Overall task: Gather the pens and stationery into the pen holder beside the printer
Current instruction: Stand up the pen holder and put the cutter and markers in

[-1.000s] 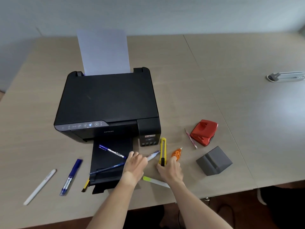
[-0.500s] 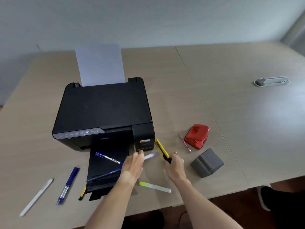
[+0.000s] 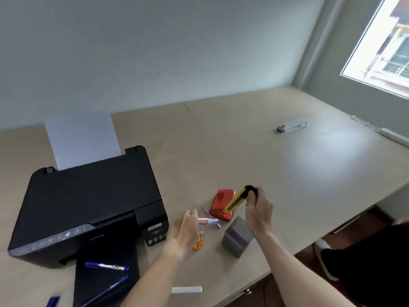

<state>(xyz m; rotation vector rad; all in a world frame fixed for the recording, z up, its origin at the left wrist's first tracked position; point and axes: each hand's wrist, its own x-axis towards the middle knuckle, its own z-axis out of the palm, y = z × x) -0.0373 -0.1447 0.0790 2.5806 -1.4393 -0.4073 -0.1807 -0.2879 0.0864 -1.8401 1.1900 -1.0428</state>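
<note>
My right hand (image 3: 259, 209) is shut on a yellow and black utility knife (image 3: 238, 200), held in the air just above the grey pen holder (image 3: 238, 239). My left hand (image 3: 184, 229) holds a white pen (image 3: 208, 221) with red markings, its tip pointing right toward the holder. An orange correction tape (image 3: 198, 244) lies on the table partly under my left hand. Two blue pens (image 3: 106, 265) (image 3: 108, 290) rest on the printer's black output tray. A pale green highlighter (image 3: 187, 289) lies near the table's front edge. A pink pencil (image 3: 204, 210) lies by the red hole punch.
The black printer (image 3: 93, 202) with white paper (image 3: 81, 138) stands at the left. A red hole punch (image 3: 221, 204) sits behind the pen holder. Another blue pen (image 3: 53, 301) shows at the bottom left. A grey-white stapler-like tool (image 3: 291, 126) lies far right on the table (image 3: 287, 173).
My right hand lifted the utility knife off the table and carried it right, above the pen holder. My left hand picked up the white pen. The camera tilted up and to the right.
</note>
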